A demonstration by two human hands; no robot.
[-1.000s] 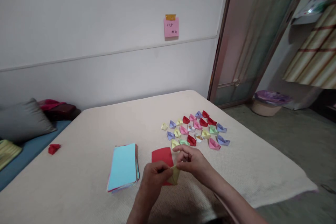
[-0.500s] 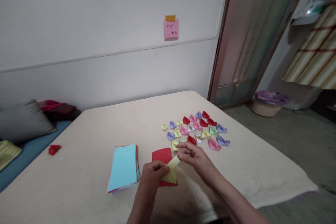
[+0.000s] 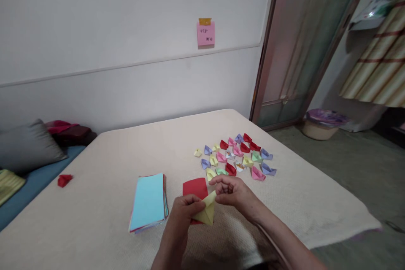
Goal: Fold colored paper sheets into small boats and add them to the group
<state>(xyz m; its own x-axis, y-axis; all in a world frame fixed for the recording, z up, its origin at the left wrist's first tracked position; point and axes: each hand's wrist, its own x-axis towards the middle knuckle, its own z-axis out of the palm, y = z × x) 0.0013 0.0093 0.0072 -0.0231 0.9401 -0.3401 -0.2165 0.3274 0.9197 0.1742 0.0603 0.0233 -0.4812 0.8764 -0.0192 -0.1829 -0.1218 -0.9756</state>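
My left hand (image 3: 186, 211) pinches a folded piece of pale yellow paper (image 3: 207, 213) between thumb and fingers. My right hand (image 3: 236, 194) is at the paper's upper right corner, its fingers loosely curled and the thumb apart from them. Whether a fingertip touches that corner is hard to tell. Behind and below the yellow paper lies a red sheet (image 3: 194, 187), partly covered by it and by my left hand. Just beyond my right hand stand several small folded paper boats (image 3: 238, 151) in red, pink, yellow, purple, green and white.
A stack of coloured paper (image 3: 148, 202) with a light blue top sheet lies left of my hands on the bed cover (image 3: 104, 202). Farther left is a red folded paper piece (image 3: 65, 180). A grey pillow (image 3: 30, 145) sits beyond. A pink note (image 3: 206, 34) hangs on the wall.
The yellow paper's narrow upper strip, sticking out toward my right hand before, now looks folded to a pointed corner. My right thumb and fingers have spread apart slightly. My left hand keeps its hold.
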